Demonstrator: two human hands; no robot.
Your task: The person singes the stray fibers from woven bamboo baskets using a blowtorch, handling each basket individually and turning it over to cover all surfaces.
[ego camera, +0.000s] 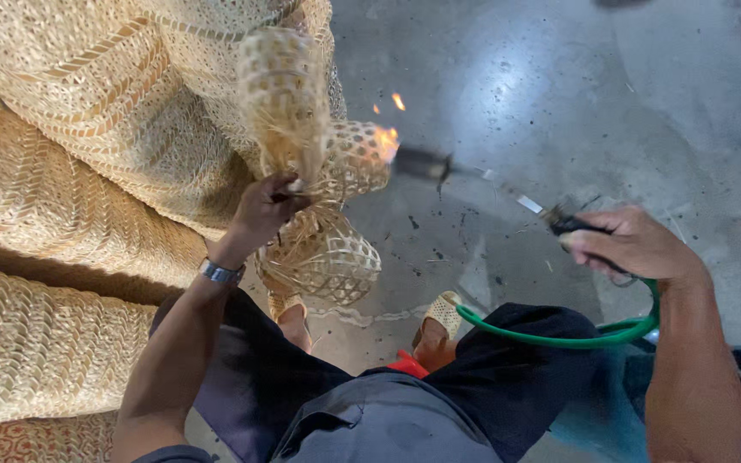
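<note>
Blurring takes away most of the detail of the torch [473,176]: its dark nozzle and thin metal tube are smeared, and where the tube meets the handle is hard to read. The right hand [632,244] is clenched around that dark handle, so little of the grip shows between the fingers. A green hose [559,336] loops from under this hand across the lap and runs out of sight behind the forearm.

The left hand [261,210] is closed on the gathered middle of a cluster of small woven baskets [319,197], and its fingers hide the point where they are tied. The cluster hangs in front of the knees, above the grey concrete floor [576,94]. It is pale straw in colour, with an open lattice weave and loose fibres sticking out. One basket at the top is blurred. A small orange flame [386,137] licks the rim of the basket nearest the nozzle, with sparks just above it.

Large woven mats [53,197] fill the left side, cut off by the picture's edge. A wristwatch [220,272] sits on the left wrist.
</note>
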